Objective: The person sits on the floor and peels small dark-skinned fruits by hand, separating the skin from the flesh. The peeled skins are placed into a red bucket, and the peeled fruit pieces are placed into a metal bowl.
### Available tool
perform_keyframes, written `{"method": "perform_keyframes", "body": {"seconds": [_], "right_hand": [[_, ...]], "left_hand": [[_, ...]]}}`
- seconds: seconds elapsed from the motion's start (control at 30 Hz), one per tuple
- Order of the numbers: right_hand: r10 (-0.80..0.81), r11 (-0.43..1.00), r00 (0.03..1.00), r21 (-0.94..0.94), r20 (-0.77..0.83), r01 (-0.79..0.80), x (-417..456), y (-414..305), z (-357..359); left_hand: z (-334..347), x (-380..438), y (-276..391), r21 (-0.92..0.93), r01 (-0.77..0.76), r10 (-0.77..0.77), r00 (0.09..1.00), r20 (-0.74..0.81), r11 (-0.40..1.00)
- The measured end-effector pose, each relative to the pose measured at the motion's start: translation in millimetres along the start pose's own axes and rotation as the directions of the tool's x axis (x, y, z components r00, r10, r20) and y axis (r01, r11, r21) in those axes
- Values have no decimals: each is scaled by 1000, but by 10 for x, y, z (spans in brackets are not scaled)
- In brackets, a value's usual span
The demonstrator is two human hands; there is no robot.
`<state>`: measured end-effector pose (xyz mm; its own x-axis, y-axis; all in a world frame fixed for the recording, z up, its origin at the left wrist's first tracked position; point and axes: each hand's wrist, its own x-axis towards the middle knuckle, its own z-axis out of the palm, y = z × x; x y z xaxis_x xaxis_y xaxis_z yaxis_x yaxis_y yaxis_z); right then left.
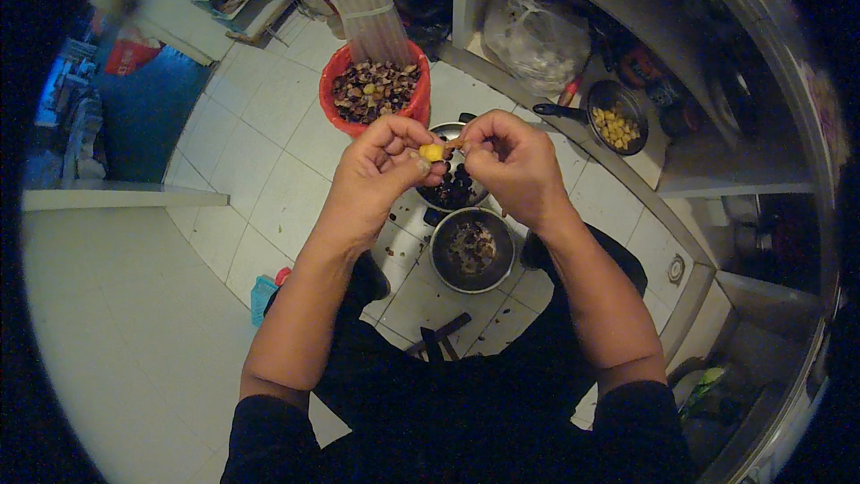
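Between the thumb and fingers of my left hand (376,181) is a yellow peeled kernel (431,152) that looks like a chestnut. My right hand (521,171) pinches a small brown scrap of shell or skin (455,144) right beside the kernel; whether the scrap is still attached cannot be made out. Below both hands stands a metal pot (425,199) with dark unpeeled nuts (455,191) in it, partly hidden by my hands. Closer to me, a second pot (440,272) has brownish residue over its bottom.
A red bin (328,95) holds shell scraps (373,91) and a bundle of translucent plastic (376,20). On the right-hand shelf, a frying pan (639,111) contains yellow kernels (615,128) near a clear plastic bag (534,40). A blue basket (261,299) sits left. Crumbs dot the floor tiles.
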<state>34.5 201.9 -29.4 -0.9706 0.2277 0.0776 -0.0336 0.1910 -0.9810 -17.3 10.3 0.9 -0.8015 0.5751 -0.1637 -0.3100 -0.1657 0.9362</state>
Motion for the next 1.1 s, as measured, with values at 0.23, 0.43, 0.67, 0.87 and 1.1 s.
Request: {"method": "perform_keyframes", "body": {"seconds": [0.23,0.43,0.67,0.87,1.1], "right_hand": [[-35,999,994,8,99,34,-43,-132,-15],[-233,949,968,-194,90,247,-25,-184,-19],[-205,955,976,-204,69,215,-28,-147,7],[64,998,991,-3,119,-64,-24,-66,-13],[-8,1000,995,31,101,5,-18,-35,-52]], "left_hand": [[-17,26,-58,51,-51,52,998,-20,997],[-5,32,-99,172,-135,136,991,9,976],[0,16,-103,162,-133,127,991,43,978],[7,26,-86,81,-152,148,987,57,985],[20,24,-40,-14,-143,144,988,50,990]]}}
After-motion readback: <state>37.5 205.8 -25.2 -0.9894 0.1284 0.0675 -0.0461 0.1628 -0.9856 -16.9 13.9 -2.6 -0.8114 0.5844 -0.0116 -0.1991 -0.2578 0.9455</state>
